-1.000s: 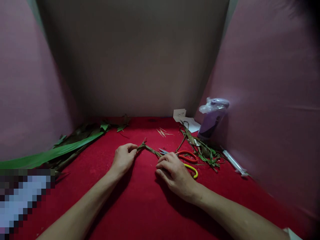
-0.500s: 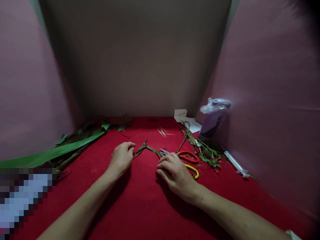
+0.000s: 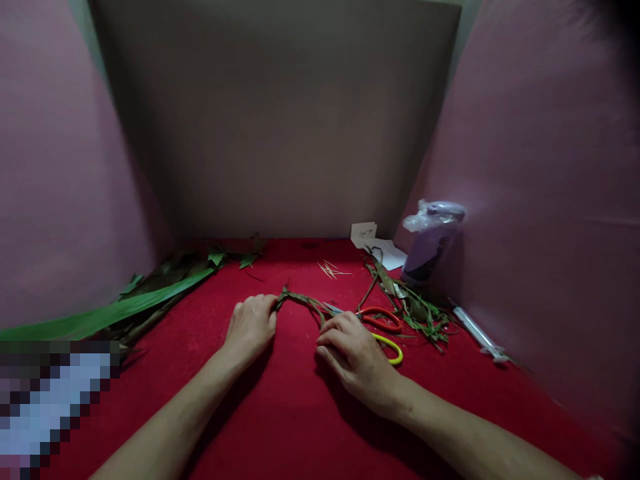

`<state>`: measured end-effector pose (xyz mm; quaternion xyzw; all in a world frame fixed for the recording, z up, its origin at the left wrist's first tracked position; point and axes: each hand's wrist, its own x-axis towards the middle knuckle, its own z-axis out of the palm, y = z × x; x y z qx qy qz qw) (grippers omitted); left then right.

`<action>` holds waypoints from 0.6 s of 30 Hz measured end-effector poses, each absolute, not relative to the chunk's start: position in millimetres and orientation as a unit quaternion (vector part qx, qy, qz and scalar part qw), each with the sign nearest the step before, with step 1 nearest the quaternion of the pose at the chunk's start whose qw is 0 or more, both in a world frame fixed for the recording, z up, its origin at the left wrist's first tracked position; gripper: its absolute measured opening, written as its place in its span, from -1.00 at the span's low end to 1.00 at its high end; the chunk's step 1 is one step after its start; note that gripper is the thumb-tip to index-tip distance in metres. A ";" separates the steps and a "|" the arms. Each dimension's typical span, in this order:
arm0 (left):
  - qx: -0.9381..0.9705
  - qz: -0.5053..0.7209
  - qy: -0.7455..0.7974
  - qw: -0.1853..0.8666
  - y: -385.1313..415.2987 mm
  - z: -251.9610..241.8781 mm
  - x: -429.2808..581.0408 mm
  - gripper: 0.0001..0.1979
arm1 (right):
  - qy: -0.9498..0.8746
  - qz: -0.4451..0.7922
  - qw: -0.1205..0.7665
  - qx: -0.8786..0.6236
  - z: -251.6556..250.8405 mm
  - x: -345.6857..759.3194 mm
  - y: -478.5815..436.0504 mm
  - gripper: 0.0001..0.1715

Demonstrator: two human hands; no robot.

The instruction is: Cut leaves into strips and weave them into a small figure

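A twisted, dry brown-green leaf strip (image 3: pixel 303 298) with a knot-like bend lies across the red cloth between my hands. My left hand (image 3: pixel 253 327) is closed at the strip's left end, with the fingertips partly hidden behind the knuckles. At the other end, my right hand (image 3: pixel 353 347) rests low on the cloth, its curled fingers closed about the strip's tip. Just behind and to the right of that hand lie scissors (image 3: pixel 381 319) with one red and one yellow handle loop. The hand covers part of them.
Long green leaves (image 3: pixel 110 310) are piled on the left. Thin sticks (image 3: pixel 333 270) lie at centre back. On the right are leaf scraps (image 3: pixel 420 312), a plastic syringe (image 3: pixel 477 331), white papers (image 3: pixel 387 255) and a purple bottle (image 3: pixel 430 250) by the pink wall (image 3: pixel 540 200).
My left hand has moved right and taken hold of the strip's left end. The strip has shifted slightly and its right part arches more. My right hand has stayed nearly in place.
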<state>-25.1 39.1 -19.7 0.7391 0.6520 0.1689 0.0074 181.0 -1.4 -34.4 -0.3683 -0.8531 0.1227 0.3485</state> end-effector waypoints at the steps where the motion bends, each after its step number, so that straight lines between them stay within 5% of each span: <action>1: 0.738 0.167 0.654 0.005 38.8 -19.3 -25.1 -0.75 | -0.854 0.123 0.349 -0.367 -34.7 181.0 -1.2 -0.92; 10: 0.675 0.178 0.716 -0.022 64.3 8.3 -57.4 -0.67 | -0.861 0.123 0.341 -0.357 -35.0 182.0 -1.9 -0.91; 18: 0.553 0.202 0.808 0.018 84.8 44.8 -146.1 -0.93 | -0.860 0.128 0.346 -0.352 -36.3 181.9 -0.9 -0.91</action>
